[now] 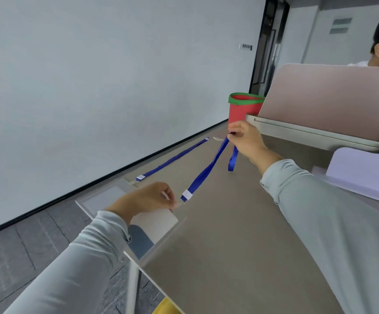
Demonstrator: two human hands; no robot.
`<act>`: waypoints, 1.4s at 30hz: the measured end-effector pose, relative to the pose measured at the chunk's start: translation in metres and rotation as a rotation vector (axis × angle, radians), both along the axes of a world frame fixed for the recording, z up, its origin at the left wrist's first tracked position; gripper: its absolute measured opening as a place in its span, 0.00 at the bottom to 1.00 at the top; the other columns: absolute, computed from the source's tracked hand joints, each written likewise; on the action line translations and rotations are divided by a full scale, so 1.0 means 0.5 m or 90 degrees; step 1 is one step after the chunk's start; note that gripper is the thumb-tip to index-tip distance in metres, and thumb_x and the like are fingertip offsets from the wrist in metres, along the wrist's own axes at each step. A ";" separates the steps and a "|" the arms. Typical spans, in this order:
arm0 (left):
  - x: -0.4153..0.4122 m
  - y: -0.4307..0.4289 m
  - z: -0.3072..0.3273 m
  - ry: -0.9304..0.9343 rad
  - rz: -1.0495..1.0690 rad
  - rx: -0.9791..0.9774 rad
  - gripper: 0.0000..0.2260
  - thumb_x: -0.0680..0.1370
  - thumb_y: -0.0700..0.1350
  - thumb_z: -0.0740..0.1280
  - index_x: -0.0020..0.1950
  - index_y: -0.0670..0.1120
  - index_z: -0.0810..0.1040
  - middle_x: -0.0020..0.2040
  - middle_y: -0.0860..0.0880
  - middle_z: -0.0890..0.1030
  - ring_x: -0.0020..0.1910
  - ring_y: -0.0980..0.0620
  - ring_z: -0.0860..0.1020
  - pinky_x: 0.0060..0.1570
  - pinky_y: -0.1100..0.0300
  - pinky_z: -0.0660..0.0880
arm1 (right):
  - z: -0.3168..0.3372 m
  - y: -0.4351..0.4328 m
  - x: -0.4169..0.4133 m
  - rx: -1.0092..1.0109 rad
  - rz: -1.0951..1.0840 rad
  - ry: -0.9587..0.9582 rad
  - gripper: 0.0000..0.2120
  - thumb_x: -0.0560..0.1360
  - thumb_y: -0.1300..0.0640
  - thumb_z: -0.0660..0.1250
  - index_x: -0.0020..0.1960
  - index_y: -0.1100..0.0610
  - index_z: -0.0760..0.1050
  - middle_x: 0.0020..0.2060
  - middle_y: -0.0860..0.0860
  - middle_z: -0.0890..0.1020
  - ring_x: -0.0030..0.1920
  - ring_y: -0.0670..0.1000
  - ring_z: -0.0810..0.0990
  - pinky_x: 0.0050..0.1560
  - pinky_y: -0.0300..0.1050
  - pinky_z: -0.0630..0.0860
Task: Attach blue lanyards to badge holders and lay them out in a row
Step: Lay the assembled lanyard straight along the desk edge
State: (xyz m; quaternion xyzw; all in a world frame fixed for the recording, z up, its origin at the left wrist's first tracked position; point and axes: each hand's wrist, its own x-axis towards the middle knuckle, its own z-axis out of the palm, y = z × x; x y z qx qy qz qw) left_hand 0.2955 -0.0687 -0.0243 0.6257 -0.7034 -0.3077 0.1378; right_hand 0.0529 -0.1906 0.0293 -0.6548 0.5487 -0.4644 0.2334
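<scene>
One set looked finished. The far lanyard (172,158) lay straight and flat on the counter (240,234). Its white end met the top of the far holder (102,198) at the counter's left edge, so they seemed joined, though the clip was too small to be sure.

The second set was in work. The right hand (245,139) was raised near the red cup (240,112), and its fingers (232,130) pinched the loop of the lanyard (204,173). From there the lanyard sloped down to the left hand (147,198). The left fingers (170,198) were pressed together in a pinch at the small clip under the lanyard's white end, just above the top edge of the holder (159,219). This holder lay flat on the counter, partly under the left hand and near the far holder. Whether the clip was already through its slot I could not tell, because the hand covered that place.

In my judgement the task was in its early part. One set was laid out, and the second was not yet laid straight beside it. I saw no other loose lanyards or holders, so I could not say how many remained.
</scene>
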 end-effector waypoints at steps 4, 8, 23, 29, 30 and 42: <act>0.008 -0.007 -0.028 -0.088 0.031 -0.031 0.06 0.74 0.51 0.68 0.44 0.52 0.73 0.46 0.53 0.77 0.45 0.54 0.75 0.45 0.63 0.70 | -0.110 -0.006 0.022 0.184 0.022 0.343 0.23 0.75 0.55 0.66 0.69 0.53 0.68 0.65 0.53 0.73 0.60 0.53 0.74 0.58 0.43 0.69; 0.010 -0.004 -0.037 -0.161 0.025 -0.085 0.07 0.75 0.52 0.67 0.49 0.50 0.74 0.48 0.53 0.75 0.49 0.53 0.74 0.52 0.60 0.72 | -0.172 0.024 0.058 0.089 0.135 0.367 0.17 0.74 0.57 0.68 0.63 0.54 0.74 0.62 0.51 0.75 0.54 0.50 0.77 0.58 0.43 0.72; -0.008 0.005 -0.058 -0.285 -0.140 -0.241 0.16 0.78 0.41 0.61 0.65 0.51 0.74 0.64 0.52 0.73 0.62 0.51 0.71 0.62 0.56 0.69 | -0.198 0.077 0.103 -0.054 0.212 0.526 0.13 0.79 0.57 0.59 0.61 0.53 0.77 0.58 0.50 0.79 0.60 0.52 0.75 0.60 0.49 0.73; -0.012 -0.011 -0.045 -0.291 -0.129 -0.215 0.13 0.78 0.43 0.60 0.60 0.50 0.77 0.60 0.51 0.76 0.58 0.51 0.73 0.58 0.57 0.72 | -0.197 0.056 0.074 -0.036 0.154 0.542 0.13 0.79 0.57 0.60 0.60 0.54 0.77 0.58 0.51 0.79 0.58 0.52 0.76 0.55 0.47 0.75; -0.016 -0.018 -0.043 -0.299 -0.127 -0.219 0.12 0.79 0.44 0.60 0.61 0.50 0.77 0.59 0.51 0.75 0.57 0.51 0.73 0.57 0.57 0.73 | -0.197 0.052 0.072 -0.034 0.153 0.541 0.13 0.78 0.57 0.60 0.61 0.54 0.76 0.58 0.51 0.79 0.58 0.52 0.76 0.56 0.47 0.74; -0.089 -0.186 -0.035 -0.283 -0.104 -0.186 0.15 0.77 0.52 0.64 0.60 0.48 0.75 0.55 0.49 0.77 0.48 0.52 0.73 0.47 0.61 0.70 | -0.195 -0.035 0.032 0.005 0.138 0.328 0.17 0.77 0.63 0.60 0.65 0.57 0.73 0.60 0.52 0.78 0.59 0.51 0.77 0.61 0.42 0.71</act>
